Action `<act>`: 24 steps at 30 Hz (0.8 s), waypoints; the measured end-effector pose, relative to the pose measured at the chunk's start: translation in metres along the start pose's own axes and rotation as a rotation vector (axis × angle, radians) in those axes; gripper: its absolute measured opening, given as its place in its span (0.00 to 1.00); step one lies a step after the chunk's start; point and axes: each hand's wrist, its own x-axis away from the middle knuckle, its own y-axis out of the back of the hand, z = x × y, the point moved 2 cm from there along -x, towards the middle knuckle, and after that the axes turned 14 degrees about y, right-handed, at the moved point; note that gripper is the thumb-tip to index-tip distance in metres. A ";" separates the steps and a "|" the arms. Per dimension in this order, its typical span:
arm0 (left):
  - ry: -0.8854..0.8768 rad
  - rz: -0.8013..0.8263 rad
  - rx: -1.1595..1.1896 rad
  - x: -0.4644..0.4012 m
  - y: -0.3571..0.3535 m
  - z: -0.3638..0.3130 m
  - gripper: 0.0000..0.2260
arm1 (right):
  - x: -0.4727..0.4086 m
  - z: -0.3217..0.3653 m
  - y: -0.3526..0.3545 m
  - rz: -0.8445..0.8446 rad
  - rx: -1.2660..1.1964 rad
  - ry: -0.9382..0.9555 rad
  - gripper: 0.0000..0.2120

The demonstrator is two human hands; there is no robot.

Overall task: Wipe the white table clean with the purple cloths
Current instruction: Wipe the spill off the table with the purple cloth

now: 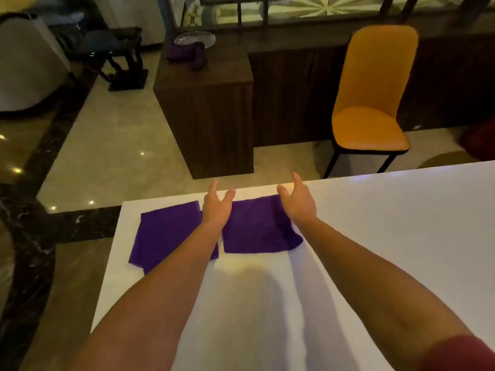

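We see two purple cloths lying flat side by side near the far edge of the white table [375, 236] — the left cloth [163, 236] and the right cloth [254, 231]. Our left hand [216, 207] and right hand [296, 200] reach over them, fingers spread, grasping nothing — an orange chair [375, 97] stands beyond.

A single head-worn wide-angle camera looks forward and down, close over the worktop [375, 236], both outstretched hands centred below it.
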 end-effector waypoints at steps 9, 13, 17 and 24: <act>0.008 -0.168 -0.445 -0.012 -0.028 0.041 0.23 | 0.028 -0.031 -0.039 0.036 0.121 0.018 0.32; 0.046 -0.158 -0.369 -0.012 -0.033 0.046 0.24 | 0.031 -0.036 -0.044 0.054 0.081 -0.008 0.35; 0.031 -0.018 -0.242 -0.020 -0.030 0.046 0.22 | 0.025 -0.033 -0.044 0.138 -0.080 -0.019 0.34; 0.012 0.252 -0.072 -0.019 -0.022 0.045 0.15 | 0.024 -0.036 -0.039 0.377 -0.104 0.101 0.19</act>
